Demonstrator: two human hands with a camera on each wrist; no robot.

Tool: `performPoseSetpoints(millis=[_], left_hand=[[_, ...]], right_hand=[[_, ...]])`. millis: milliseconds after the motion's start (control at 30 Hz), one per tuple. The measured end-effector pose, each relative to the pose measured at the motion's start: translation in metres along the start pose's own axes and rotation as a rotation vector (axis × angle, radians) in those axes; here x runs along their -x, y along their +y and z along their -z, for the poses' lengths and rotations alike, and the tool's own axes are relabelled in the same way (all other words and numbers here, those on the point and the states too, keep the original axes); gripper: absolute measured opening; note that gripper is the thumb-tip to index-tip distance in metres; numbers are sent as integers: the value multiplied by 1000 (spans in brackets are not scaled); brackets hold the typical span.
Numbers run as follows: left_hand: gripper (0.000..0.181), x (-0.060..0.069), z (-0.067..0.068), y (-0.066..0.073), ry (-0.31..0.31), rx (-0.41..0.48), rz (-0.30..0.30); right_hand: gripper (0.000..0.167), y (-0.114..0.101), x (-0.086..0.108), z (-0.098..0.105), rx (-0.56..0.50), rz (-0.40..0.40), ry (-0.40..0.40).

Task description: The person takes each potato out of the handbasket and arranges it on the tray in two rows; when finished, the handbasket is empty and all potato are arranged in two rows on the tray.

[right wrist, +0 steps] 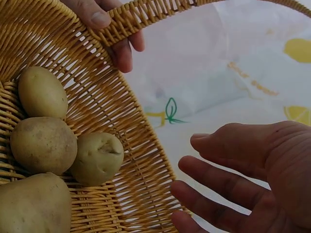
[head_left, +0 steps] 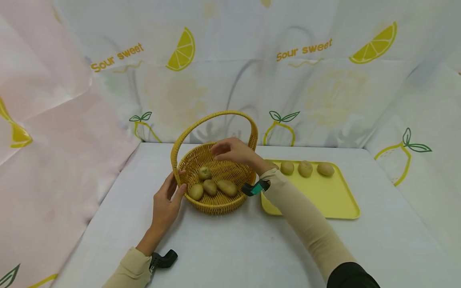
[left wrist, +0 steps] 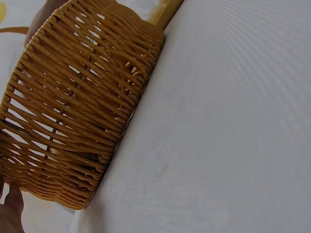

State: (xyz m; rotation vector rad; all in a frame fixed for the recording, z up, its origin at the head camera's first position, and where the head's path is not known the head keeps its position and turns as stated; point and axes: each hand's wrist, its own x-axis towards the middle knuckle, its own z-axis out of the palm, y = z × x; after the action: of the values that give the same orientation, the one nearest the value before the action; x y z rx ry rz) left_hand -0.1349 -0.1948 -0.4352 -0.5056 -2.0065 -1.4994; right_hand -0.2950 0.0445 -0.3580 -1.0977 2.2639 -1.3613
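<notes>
A woven wicker basket (head_left: 216, 209) with a tall arched handle stands on the table and has several potatoes (head_left: 210, 187) in it. My left hand (head_left: 167, 204) grips it at the left, where the handle meets the rim; the right wrist view shows the fingers (right wrist: 124, 53) on both sides of the handle's foot. Over the back of the basket hovers my right hand (head_left: 232, 151), its fingers (right wrist: 218, 182) spread and slightly bent, with nothing held. The left wrist view is mostly filled by the basket's outer wall (left wrist: 73, 107).
A yellow tray (head_left: 324, 198) lies right of the basket, with several potatoes (head_left: 305, 169) in a row along its far edge. My right forearm crosses over its left part. White cloth (head_left: 230, 248) covers the table, and a lemon-print curtain (head_left: 230, 80) hangs behind.
</notes>
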Motion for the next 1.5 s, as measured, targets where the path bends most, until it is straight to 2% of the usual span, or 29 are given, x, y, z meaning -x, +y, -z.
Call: performPoseSetpoints(millis=[167, 433, 667, 933, 1067, 1300, 1500], left_hand=[[50, -1, 0, 0, 3, -8, -1], [50, 0, 0, 2, -1, 12, 12], [50, -1, -1, 3, -3, -2, 18], [50, -1, 1, 2, -1, -5, 7], [50, 0, 1, 1, 0, -1, 3], [50, 0, 1, 1, -1, -2, 1], [51, 0, 0, 1, -7, 2, 5]], right_hand=[[32, 3, -11, -9, 5, -19, -23], [29, 9, -27, -25, 83, -42, -66], [30, 16, -31, -39, 134, -35, -126], [42, 23, -30, -45, 212, -96, -103], [41, 25, -30, -46, 238, -120, -112], [26, 31, -29, -44, 250, -99, -110], [38, 37, -28, -43, 251, -60, -76]])
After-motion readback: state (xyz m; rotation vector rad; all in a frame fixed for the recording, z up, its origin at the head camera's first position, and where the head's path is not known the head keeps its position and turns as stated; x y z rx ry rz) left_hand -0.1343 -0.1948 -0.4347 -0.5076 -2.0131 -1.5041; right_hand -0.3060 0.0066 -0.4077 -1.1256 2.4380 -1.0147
